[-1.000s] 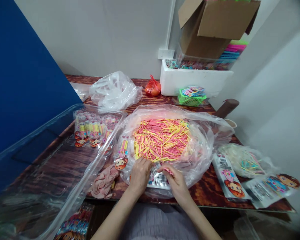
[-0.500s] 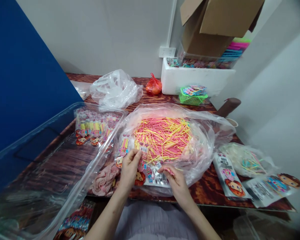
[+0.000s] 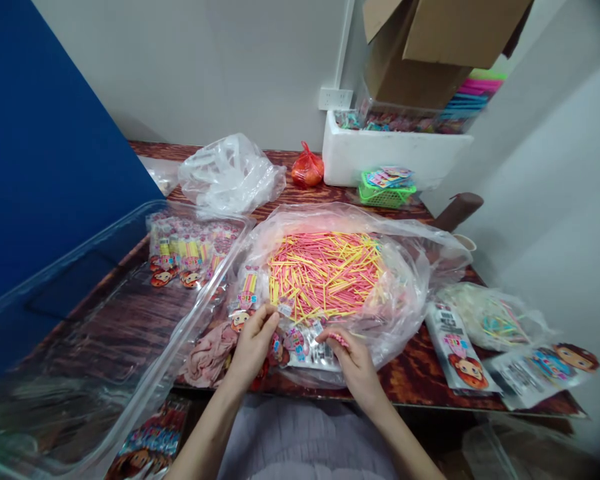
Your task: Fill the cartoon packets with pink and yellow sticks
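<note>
My left hand (image 3: 253,339) is closed in a pinch at the edge of a small printed pouch (image 3: 276,350), partly hidden behind the fingers. My right hand (image 3: 355,365) has its fingers curled around a bundle of thin pink sticks (image 3: 338,340), whose ends show. Between the hands lie silver printed pouches (image 3: 310,347) at the near edge of a large clear plastic bag (image 3: 405,293). Inside that bag is a heap of pink and yellow sticks (image 3: 325,273). A filled stick pouch (image 3: 247,290) lies just beyond my left hand.
A clear plastic bin (image 3: 180,337) on the left holds filled pouches (image 3: 190,253). A pink cloth (image 3: 210,357) lies beside it. On the right are flat pouches (image 3: 463,353) and a knotted bag (image 3: 500,320). Behind stand a green basket (image 3: 387,195) and a white foam box (image 3: 395,157).
My left hand has moved slightly left and down, and the pouch at its fingertips has lowered. My right hand keeps its hold on the sticks.
</note>
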`<state>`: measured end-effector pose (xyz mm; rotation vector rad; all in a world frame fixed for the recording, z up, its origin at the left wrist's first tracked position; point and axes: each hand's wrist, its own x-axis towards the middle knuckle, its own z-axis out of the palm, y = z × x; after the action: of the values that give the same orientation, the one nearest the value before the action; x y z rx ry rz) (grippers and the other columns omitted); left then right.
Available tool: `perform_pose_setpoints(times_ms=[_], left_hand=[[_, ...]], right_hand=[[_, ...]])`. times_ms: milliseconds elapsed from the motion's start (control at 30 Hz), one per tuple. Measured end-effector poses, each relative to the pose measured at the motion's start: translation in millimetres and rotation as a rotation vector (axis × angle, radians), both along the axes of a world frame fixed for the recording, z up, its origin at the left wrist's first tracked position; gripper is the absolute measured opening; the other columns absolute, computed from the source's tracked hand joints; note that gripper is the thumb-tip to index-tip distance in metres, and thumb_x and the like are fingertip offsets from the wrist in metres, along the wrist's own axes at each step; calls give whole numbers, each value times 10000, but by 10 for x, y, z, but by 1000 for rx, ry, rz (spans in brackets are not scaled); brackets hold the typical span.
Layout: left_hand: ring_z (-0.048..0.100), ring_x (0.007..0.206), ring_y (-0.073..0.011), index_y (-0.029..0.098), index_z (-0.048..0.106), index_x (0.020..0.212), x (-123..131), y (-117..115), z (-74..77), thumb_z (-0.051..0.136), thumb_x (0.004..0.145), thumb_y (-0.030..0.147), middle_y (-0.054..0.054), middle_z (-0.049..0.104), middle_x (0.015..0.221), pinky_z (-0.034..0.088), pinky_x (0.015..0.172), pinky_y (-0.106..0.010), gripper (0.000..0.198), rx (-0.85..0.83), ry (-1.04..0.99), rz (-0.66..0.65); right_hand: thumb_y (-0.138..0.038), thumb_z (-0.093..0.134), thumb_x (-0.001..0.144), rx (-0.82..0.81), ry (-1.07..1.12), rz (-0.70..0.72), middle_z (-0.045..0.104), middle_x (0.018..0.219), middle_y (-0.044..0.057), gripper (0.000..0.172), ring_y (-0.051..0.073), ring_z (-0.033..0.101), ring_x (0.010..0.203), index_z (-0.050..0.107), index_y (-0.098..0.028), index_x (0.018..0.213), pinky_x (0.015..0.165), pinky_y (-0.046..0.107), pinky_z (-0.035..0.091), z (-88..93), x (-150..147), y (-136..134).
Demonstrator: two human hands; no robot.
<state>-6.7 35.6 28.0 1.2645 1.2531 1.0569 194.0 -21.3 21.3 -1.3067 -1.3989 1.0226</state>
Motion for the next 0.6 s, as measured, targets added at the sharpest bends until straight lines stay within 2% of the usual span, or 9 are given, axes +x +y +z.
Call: perform_pose_setpoints(times_ms=[167,233,333,433,600], left_hand=[[497,578,-114,177,595,761,-65,23,-16,672,760,389,48,547,629,388,580,-217,225,-37,-80,82],[531,618,-125,165,632,739,-69,2,5,645,792,382,28,590,644,403,613,-222,224,0,-5,97],[601,751,-165,165,704,811,-45,-46,35,599,838,366,-11,680,767,441,712,-244,228,90,91,68],[629,827,-189,176,730,870,-3,-88,35,578,860,350,-30,713,855,460,769,-261,231,139,114,23],[638,846,-190,186,732,886,48,-145,-22,584,866,327,-39,714,871,469,779,-262,206,153,102,-13]], right_hand=[[-328,474,966,-4,5,13,651,900,26,228,182,591,869,669,-213,940,785,256,409,10,-11,-10],[-327,476,966,-6,3,11,650,894,25,226,178,588,855,669,-211,942,780,255,408,11,-10,-10],[-325,475,966,-5,-2,7,653,895,25,228,172,588,836,670,-209,944,772,254,408,18,-7,-8],[-321,471,967,3,-16,-2,654,879,20,234,168,592,827,675,-209,941,763,252,410,29,-10,-13],[-332,522,937,-19,19,-32,662,838,22,218,179,605,821,690,-201,892,765,270,433,20,26,34]])
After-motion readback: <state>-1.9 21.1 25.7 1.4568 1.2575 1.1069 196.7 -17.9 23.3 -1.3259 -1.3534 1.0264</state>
